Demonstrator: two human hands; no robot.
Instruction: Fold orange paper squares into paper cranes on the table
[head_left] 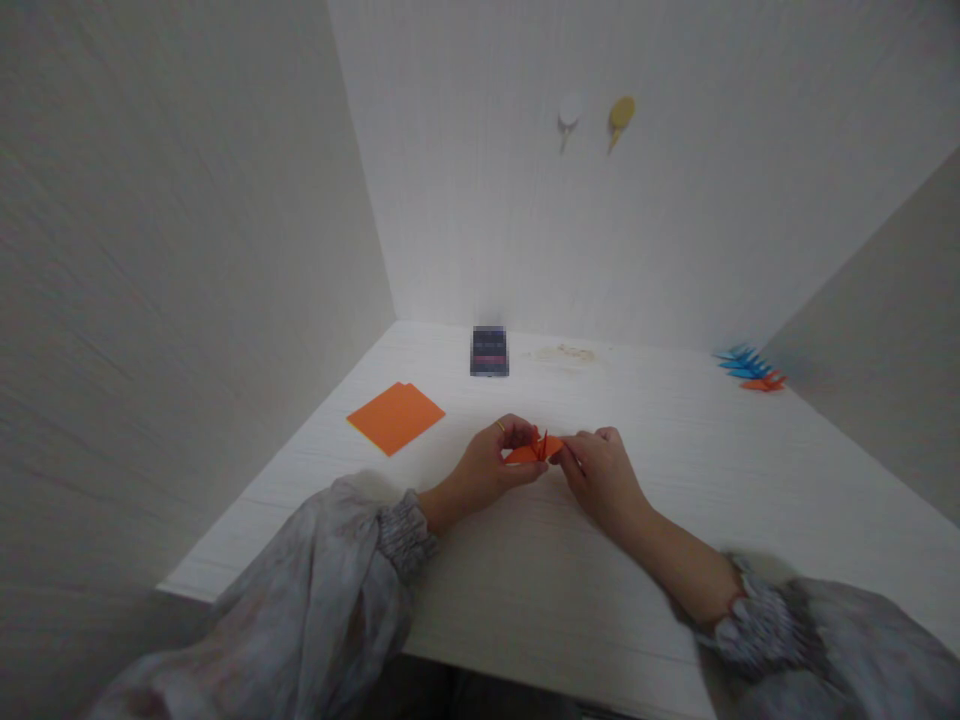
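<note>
A small folded orange paper figure (pixel 534 450) is held just above the white table (pixel 525 580), between both hands. My left hand (pixel 491 465) pinches its left side, fingers closed, a ring on one finger. My right hand (pixel 604 472) pinches its right side, fingers curled round the paper. The two hands nearly touch at the middle of the table. Both forearms wear loose grey patterned sleeves.
A stack of flat orange paper sheets (pixel 395 416) lies to the left. A dark small box (pixel 490 351) stands at the back. Several folded blue and orange paper figures (pixel 752 368) sit at the far right. Two round hooks (pixel 596 115) hang on the back wall.
</note>
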